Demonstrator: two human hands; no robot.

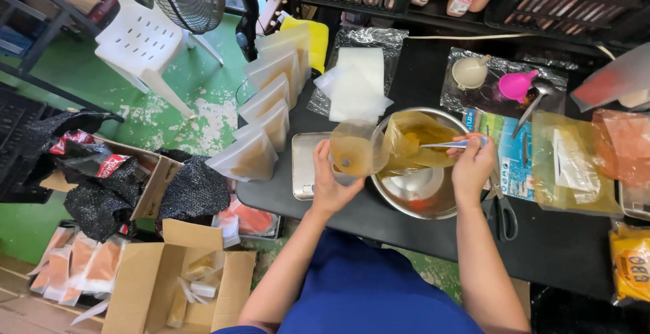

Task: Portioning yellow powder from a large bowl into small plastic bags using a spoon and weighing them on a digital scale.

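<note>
My left hand (330, 184) grips a small clear pouch (353, 150) partly filled with tan powder, held upright over a small metal scale (306, 165). My right hand (472, 166) holds a metal spoon (447, 144) whose tip reaches into a large clear bag of yellow powder (416, 141). That bag sits inside a round steel bowl (433, 198) on the black table (542, 239).
A row of filled pouches (271, 97) stands at the table's left edge. Stacked empty pouches (355, 83), a pink funnel (516, 85), a white cup (469, 72), scissors (502, 213) and bagged goods (575, 165) lie around. Cardboard boxes (169, 280) sit on the green floor.
</note>
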